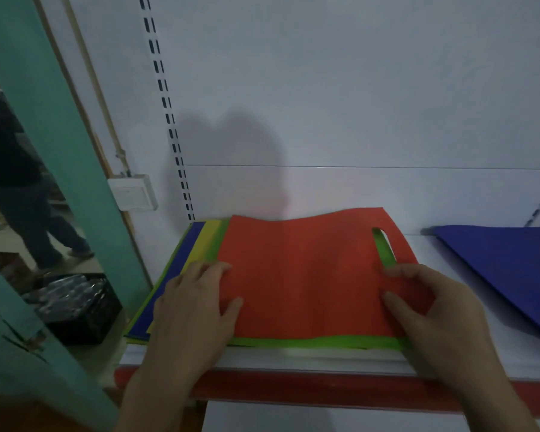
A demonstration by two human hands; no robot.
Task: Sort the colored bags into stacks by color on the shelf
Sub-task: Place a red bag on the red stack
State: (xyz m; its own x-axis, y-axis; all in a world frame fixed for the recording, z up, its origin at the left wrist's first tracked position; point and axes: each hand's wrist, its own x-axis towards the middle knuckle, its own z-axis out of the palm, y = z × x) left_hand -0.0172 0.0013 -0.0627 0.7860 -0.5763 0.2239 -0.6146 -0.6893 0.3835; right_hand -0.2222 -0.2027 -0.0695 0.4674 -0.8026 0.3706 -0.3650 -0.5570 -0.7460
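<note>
Item: red bag [309,275], top sheet of a mixed pile at the left end of the shelf [293,358]. I log it lying flat, its far edge rippled, with the cut-out handle band [401,244] at its right end.

Under it: green bag [324,342], showing along the near edge and through the cut-out; yellow bag [211,235] and a dark blue bag [175,272], both fanned out to the left.

Elsewhere on the shelf: blue stack [512,269], well apart to the right.

Handling, as I judge it: thin, soft, very light sheet fabric. It will flop and fold if I lift it by one point, and it may drag the green one along. Best hold: both short ends at once, or the handle band, which gives a firm edge.

Left grip [193,307]: released, resting on the pile at the bag's left edge, with the thumb on the red surface and the fingers lying loosely over the edge.

Right grip [440,316]: on the bag's right near corner, just below the cut-out. Its thumb and curled forefinger press on the top face. I cannot tell whether they nip a fold or only press.

Relation: the bag spans the gap between my two grips, and both touch it.
</note>
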